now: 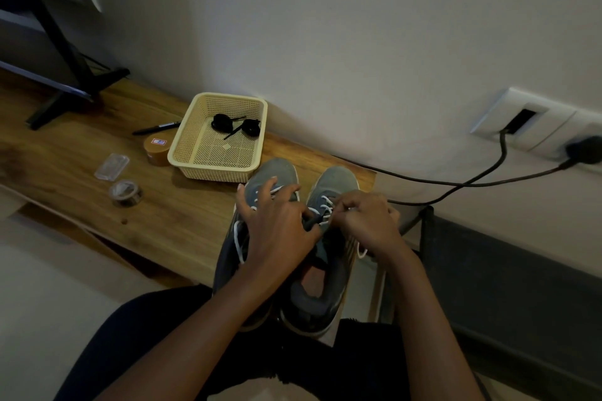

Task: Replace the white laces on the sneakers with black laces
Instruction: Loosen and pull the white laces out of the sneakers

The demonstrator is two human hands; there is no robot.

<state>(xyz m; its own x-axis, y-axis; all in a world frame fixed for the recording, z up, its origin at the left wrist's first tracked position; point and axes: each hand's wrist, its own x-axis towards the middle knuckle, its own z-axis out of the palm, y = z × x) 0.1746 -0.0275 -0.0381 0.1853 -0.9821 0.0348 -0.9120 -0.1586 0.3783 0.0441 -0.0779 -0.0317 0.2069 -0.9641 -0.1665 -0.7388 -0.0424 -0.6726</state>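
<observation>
Grey mesh covered both shoes: the left sneaker (277, 172) and the right sneaker (335, 182) stood side by side at the near edge of a wooden bench (163, 215). Their heels were toward the person's lap and their toes pointed at the wall, so each long axis ran straight out from the body.

The left hand (277, 228) lay on the left sneaker with its fingers spread and fairly straight across the lacing, steadying it without closing on anything. The right hand (368, 221) was over the right sneaker, fingers curled in a pinch on the white lace (325, 202) at the upper eyelets. Both shoes were laced in white, and a loose white end hung down the outer side of each.

From that, the unlacing looked barely begun. The pull would likely have to come back toward the person, eyelet by eyelet, and the right hand was the one placed to make it.

Beyond the toes, just beside the left one, sat one cream basket (208, 172) holding two coiled black laces (221, 122). They were well apart from both hands, with the left hand nearer. Further left lay one pen (156, 128), one brown tin (155, 148), one clear case (111, 167) and one tape roll (126, 193). Two cables (456, 184) ran along the wall.
</observation>
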